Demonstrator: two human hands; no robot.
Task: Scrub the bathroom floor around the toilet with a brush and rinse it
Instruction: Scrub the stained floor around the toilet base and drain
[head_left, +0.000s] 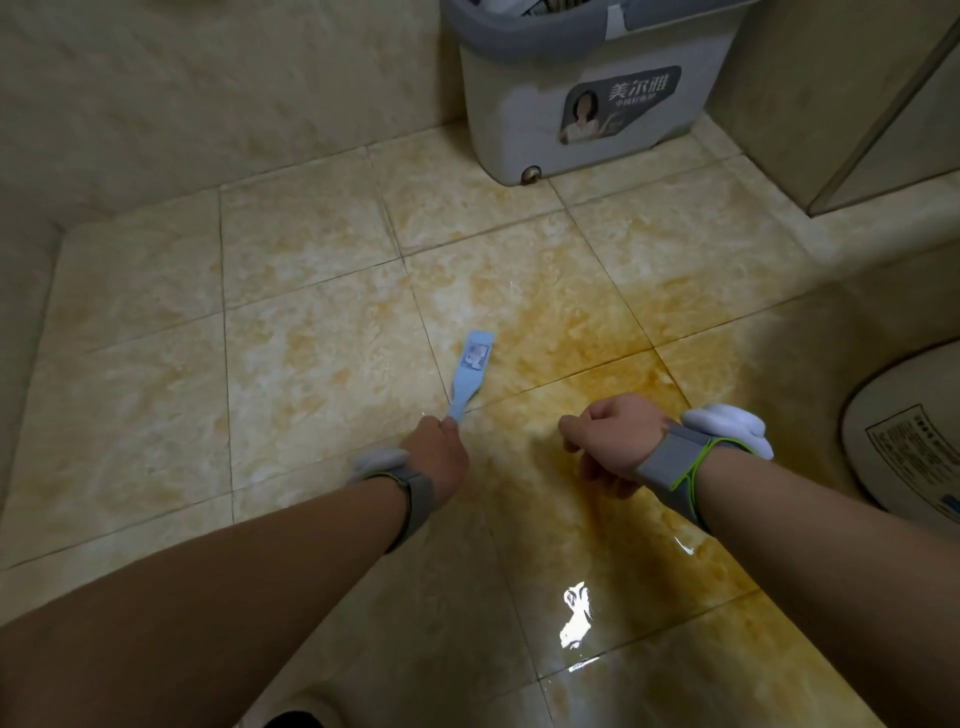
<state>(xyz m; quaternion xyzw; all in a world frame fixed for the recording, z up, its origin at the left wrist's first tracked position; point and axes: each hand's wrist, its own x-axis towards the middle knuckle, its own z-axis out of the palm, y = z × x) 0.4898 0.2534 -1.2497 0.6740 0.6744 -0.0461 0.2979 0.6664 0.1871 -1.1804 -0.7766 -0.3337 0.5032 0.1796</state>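
Observation:
A light blue brush points away from me, its head resting on the beige tiled floor near the middle of the view. My left hand is shut on the brush's handle end. My right hand hovers to the right of it with the fingers curled into a fist and nothing visible in it. The toilet shows only as a white curved edge with a label at the right border. Tiles in front of the toilet are wet and darker yellow, with a bright reflection low in the view.
A white and grey mop bucket stands against the back wall. A tiled step and a glass partition rise at the back right. The left wall meets the floor at the left. A dark shoe tip shows at the bottom edge.

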